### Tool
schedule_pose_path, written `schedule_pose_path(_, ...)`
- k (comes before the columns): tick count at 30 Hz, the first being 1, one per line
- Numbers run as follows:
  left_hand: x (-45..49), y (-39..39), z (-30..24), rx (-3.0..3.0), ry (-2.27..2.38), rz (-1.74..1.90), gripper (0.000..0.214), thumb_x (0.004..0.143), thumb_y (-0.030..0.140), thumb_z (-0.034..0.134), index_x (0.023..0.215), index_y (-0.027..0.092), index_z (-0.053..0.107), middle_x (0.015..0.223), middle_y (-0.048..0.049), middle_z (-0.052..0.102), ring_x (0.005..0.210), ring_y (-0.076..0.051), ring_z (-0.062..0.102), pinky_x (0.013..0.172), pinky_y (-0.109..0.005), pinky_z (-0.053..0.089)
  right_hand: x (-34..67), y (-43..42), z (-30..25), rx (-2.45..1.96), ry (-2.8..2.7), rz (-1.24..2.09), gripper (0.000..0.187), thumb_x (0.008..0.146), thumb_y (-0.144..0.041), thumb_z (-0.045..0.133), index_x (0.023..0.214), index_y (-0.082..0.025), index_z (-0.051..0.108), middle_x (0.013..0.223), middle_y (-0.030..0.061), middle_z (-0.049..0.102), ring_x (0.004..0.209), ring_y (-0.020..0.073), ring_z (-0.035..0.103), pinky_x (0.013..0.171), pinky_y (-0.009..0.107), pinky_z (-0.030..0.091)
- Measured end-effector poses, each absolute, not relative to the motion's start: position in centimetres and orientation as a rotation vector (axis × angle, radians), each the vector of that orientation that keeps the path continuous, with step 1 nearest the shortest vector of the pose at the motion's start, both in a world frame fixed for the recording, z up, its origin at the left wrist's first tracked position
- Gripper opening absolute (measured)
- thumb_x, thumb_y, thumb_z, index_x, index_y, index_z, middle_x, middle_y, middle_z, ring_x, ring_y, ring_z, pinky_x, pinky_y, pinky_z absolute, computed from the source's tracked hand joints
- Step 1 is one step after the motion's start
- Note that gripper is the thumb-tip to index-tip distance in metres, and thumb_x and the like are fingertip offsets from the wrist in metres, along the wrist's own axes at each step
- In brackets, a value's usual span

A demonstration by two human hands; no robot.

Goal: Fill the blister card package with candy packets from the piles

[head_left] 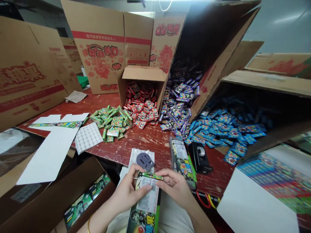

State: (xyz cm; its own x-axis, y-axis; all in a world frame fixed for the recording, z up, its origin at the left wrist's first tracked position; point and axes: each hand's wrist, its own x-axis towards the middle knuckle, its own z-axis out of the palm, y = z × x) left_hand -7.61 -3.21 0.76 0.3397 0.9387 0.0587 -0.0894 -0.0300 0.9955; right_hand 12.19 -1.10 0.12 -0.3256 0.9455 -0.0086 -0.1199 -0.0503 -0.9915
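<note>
A long green carton [145, 207], printed with a cartoon face and large Chinese characters too cut off to be read, is held low at centre, its long axis pointing away, pinched at its top flap by the left hand [127, 192] and right hand [173, 186], above the red worktop [145, 139].

A packing workshop: printed cartons [102, 48] spill sorted candy packets [143, 110] (four colours) over a worn red table [145, 142].
</note>
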Motion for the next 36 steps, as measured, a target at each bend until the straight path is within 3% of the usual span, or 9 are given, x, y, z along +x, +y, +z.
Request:
schedule_pose_path(9,-7.4,-3.2,1.3,1.313,0.917,1.048,0.031,0.082,0.029,0.064,0.103,0.025,0.042,0.084,0.0021,0.051,0.075,-0.014,0.051,0.064,-0.024,0.042,11.9,-0.3,0.0,-0.910,-1.209,1.536,0.029,0.063,-0.024,0.082,0.075,-0.020,0.056,0.071,-0.0033,0.065,0.061,0.0093,0.062,0.058,0.019,0.047)
schedule_pose_path(16,-7.7,-3.1,0.9,1.341,0.923,1.064,0.032,0.082,0.028,0.064,0.103,0.027,0.039,0.083,0.0038,0.052,0.072,-0.013,0.048,0.064,-0.023,0.041,11.4,0.2,0.6,-0.927,-1.280,1.486,0.034,0.058,-0.025,0.083,0.065,-0.019,0.050,0.074,-0.0006,0.066,0.060,0.0101,0.060,0.056,0.021,0.047)
schedule_pose_path(21,-8.2,-3.1,0.4,1.389,0.992,1.070,0.029,0.083,0.031,0.063,0.102,0.025,0.042,0.089,0.0012,0.054,0.083,-0.016,0.050,0.073,-0.027,0.042,11.2,0.1,-0.2,-0.894,-1.296,1.530,0.029,0.065,-0.022,0.080,0.075,-0.019,0.053,0.081,0.0013,0.068,0.068,0.0114,0.063,0.062,0.022,0.049)
schedule_pose_path(27,-8.5,-2.9,0.1,1.400,0.989,1.054,0.023,0.083,0.029,0.063,0.096,0.024,0.046,0.083,0.0020,0.056,0.076,-0.015,0.053,0.068,-0.025,0.043,11.0,-0.1,-0.3,-0.896,-1.344,1.501,0.022,0.069,-0.021,0.077,0.077,-0.019,0.057,0.074,-0.0012,0.064,0.066,0.0094,0.061,0.061,0.019,0.047)
schedule_pose_path(29,-8.2,-3.1,-0.1,1.368,1.002,1.106,0.030,0.082,0.028,0.064,0.105,0.025,0.044,0.090,0.0004,0.059,0.082,-0.016,0.056,0.072,-0.026,0.044,10.7,-0.3,-0.5,-0.892,-1.310,1.482,0.024,0.069,-0.022,0.077,0.082,-0.020,0.057,0.079,0.0005,0.065,0.071,0.0114,0.063,0.065,0.021,0.049)
schedule_pose_path(33,-7.4,-3.8,-1.0,1.187,1.054,1.276,0.060,0.085,0.028,0.061,0.130,0.030,0.022,0.119,-0.0073,0.057,0.103,-0.020,0.059,0.089,-0.034,0.045,9.5,-1.0,-1.2,-0.914,-1.164,1.446,0.035,0.069,-0.028,0.077,0.097,-0.023,0.057,0.091,0.0045,0.069,0.079,0.0162,0.066,0.072,0.027,0.053)
schedule_pose_path(36,-7.2,-3.9,-1.4,1.240,1.159,1.270,0.043,0.085,0.031,0.059,0.122,0.025,0.039,0.111,-0.0074,0.061,0.093,-0.021,0.062,0.078,-0.031,0.049,8.3,-1.3,-1.8,-0.962,-1.192,1.320,0.023,0.074,-0.034,0.073,0.092,-0.022,0.064,0.091,0.0074,0.070,0.086,0.0196,0.066,0.079,0.031,0.053)
